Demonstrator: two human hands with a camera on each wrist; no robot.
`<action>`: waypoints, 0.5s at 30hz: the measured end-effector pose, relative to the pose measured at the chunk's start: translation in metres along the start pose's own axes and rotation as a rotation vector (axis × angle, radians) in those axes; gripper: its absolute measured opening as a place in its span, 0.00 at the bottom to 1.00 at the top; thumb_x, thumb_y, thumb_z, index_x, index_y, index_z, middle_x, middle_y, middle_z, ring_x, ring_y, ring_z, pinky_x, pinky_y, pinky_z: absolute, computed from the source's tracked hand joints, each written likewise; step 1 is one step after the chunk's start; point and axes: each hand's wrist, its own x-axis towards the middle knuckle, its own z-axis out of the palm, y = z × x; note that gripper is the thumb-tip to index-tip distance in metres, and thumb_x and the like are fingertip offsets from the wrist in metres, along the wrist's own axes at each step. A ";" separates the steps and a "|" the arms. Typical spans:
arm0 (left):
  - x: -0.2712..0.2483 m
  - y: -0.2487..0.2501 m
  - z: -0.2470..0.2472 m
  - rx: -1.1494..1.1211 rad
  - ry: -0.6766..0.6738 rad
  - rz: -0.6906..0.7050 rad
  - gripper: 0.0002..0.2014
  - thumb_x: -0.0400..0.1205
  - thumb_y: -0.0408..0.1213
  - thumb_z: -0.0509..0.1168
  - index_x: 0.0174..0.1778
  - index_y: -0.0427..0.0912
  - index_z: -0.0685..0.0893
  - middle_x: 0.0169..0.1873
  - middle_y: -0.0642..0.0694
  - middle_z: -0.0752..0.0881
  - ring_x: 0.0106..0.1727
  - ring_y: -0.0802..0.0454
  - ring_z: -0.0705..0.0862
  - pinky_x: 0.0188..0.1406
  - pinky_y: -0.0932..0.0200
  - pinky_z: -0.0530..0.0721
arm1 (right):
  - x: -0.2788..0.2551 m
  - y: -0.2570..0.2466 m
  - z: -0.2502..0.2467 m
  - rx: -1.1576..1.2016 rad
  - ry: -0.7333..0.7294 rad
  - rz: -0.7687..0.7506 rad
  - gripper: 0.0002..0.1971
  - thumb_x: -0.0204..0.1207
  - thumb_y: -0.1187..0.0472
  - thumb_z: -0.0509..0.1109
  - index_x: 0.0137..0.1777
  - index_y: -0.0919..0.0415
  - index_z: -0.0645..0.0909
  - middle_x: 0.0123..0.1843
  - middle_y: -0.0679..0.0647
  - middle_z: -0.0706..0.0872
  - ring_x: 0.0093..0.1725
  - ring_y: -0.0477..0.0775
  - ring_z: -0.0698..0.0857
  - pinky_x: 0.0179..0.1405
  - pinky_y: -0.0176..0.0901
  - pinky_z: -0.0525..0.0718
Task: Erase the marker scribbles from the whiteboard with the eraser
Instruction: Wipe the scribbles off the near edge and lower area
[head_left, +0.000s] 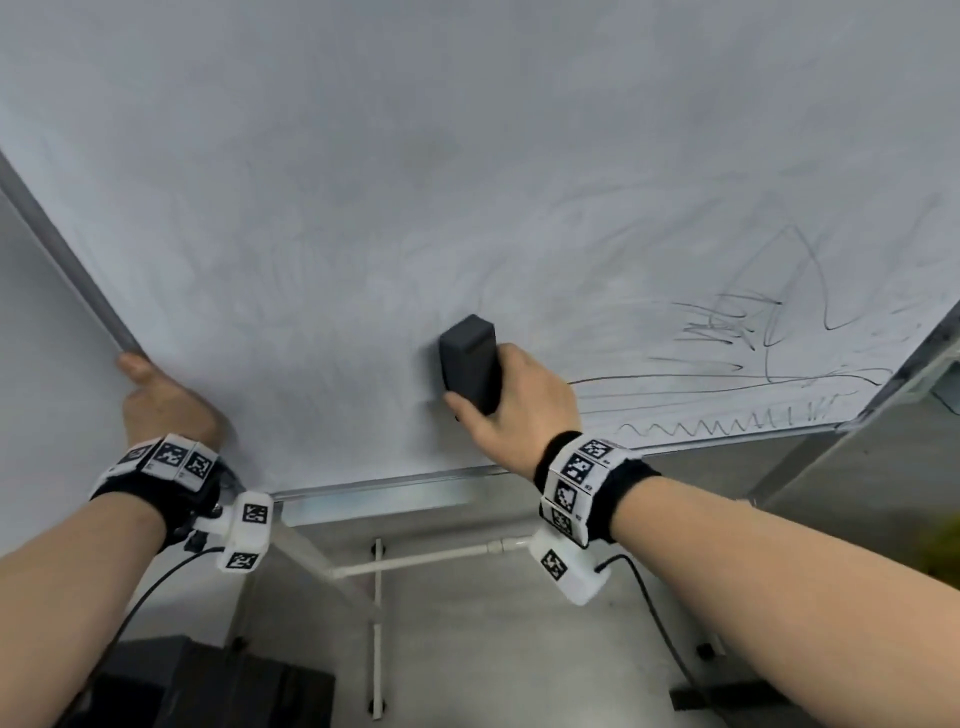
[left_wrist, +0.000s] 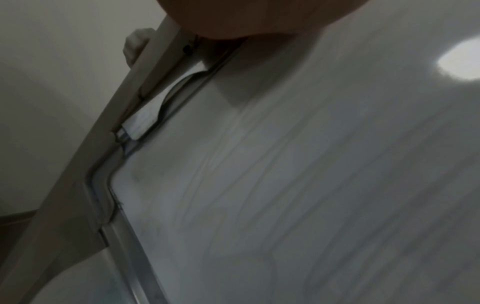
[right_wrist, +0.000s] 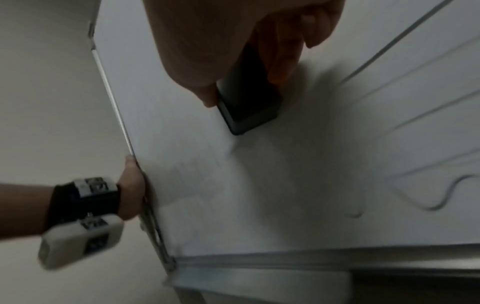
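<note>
Through the head camera, the right hand is wrapped round a black eraser. The thumb lies on its left side, the fingers curl round its right side, and its face is flat on the whiteboard. The eraser's long axis runs up the board and sticks out above the fingers. All the pen marks lie to the right of those fingers, with a zigzag lower right along the bottom edge. To their left the board shows only grey smear. The left hand holds the frame at the far left edge, well apart from the marks. The right hand is plainly the nearer one. I'd judge the next sweep has to go rightward, with the eraser's long side leading.

From the left wrist, the picture is blurred. The palm presses against the board's edge, and one fingertip shows behind the frame, so those fingers are hooked round it. Below them the board carries faint streaks only.

From the right wrist, the eraser is pinched between the thumb and the curled fingers. Its near end pokes out just past the thumb tip. The pen marks run off to the right of the fingers. The left hand grips the board's edge well to their left.
</note>
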 end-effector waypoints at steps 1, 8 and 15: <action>0.001 -0.001 0.000 -0.002 0.002 -0.004 0.35 0.84 0.30 0.59 0.84 0.31 0.48 0.61 0.13 0.76 0.60 0.15 0.79 0.61 0.28 0.78 | -0.004 0.013 0.000 -0.008 0.008 0.006 0.28 0.72 0.33 0.69 0.58 0.56 0.75 0.51 0.53 0.86 0.48 0.63 0.86 0.42 0.51 0.83; 0.004 0.002 0.001 -0.046 0.010 -0.065 0.32 0.86 0.31 0.57 0.84 0.36 0.50 0.63 0.17 0.77 0.63 0.21 0.79 0.63 0.32 0.77 | -0.018 0.109 -0.020 -0.046 0.062 0.327 0.29 0.70 0.38 0.75 0.57 0.61 0.74 0.52 0.61 0.87 0.53 0.69 0.86 0.48 0.54 0.82; 0.009 -0.001 0.004 -0.005 0.019 -0.093 0.43 0.81 0.29 0.66 0.86 0.35 0.44 0.64 0.16 0.76 0.66 0.19 0.78 0.65 0.29 0.77 | -0.013 0.043 0.019 0.062 -0.084 0.073 0.28 0.71 0.38 0.74 0.56 0.60 0.73 0.52 0.59 0.84 0.49 0.68 0.85 0.45 0.54 0.83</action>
